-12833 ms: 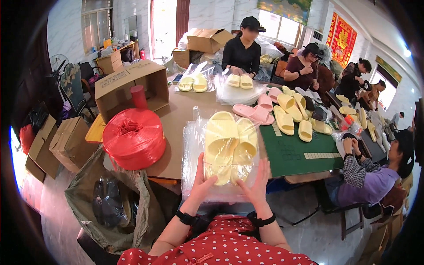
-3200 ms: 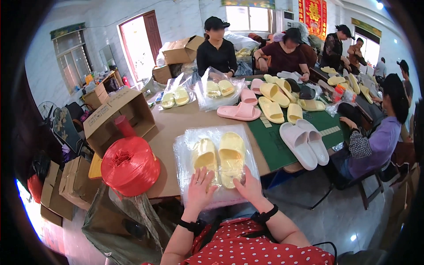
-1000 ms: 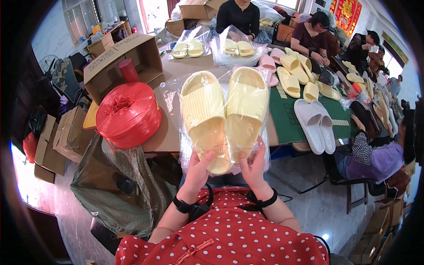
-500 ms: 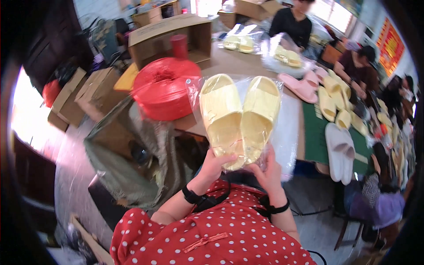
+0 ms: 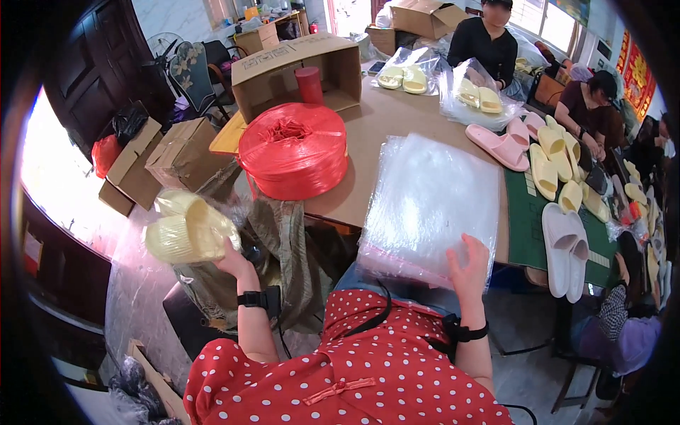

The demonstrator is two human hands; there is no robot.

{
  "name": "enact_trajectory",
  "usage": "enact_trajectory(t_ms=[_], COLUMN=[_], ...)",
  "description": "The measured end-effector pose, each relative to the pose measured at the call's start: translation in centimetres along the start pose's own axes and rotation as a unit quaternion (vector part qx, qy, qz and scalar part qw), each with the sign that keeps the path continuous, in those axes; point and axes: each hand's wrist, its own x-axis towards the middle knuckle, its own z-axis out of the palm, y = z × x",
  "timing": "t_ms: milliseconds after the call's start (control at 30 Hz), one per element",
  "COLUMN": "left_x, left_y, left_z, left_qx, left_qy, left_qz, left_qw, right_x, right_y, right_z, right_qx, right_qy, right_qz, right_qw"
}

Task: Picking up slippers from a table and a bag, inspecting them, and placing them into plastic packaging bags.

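Note:
My left hand [image 5: 230, 258] grips a clear bag holding a pair of pale yellow slippers [image 5: 185, 228], swung out to my left over the floor, beside a grey sack [image 5: 283, 241]. My right hand [image 5: 469, 265] rests with spread fingers on the near edge of a stack of clear plastic bags [image 5: 432, 198] lying on the brown table [image 5: 397, 120] in front of me. A big red spool of plastic twine [image 5: 294, 149] stands on the table's left corner, between my two hands.
An open cardboard box [image 5: 297, 67] sits behind the spool. Bagged yellow slippers [image 5: 476, 95], a pink slipper [image 5: 496, 145] and white slippers [image 5: 567, 244] lie farther along. Several people sit at the far and right sides. Cardboard boxes [image 5: 152, 163] stand on the floor at left.
The bagged yellow slippers were held up in both hands before me; now my left hand alone has carried them out to the left, and my right hand has dropped onto the bag stack.

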Motion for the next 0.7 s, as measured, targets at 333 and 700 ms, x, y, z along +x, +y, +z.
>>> enact_trajectory(t_ms=[333, 700], left_x=[0.6, 1.3], left_y=[-18.9, -23.6], left_z=[-11.7, -9.9], left_qx=[0.342, 0.371], left_qy=[-0.396, -0.476], left_qz=[-0.448, -0.450], left_qw=[0.725, 0.658], right_x=[-0.2, -0.1], right_y=[0.1, 0.3], right_z=[1.0, 1.5], right_qx=[-0.014, -0.028], right_qy=[-0.048, -0.031], right_qz=[-0.021, -0.035], right_qw=[0.999, 0.999])
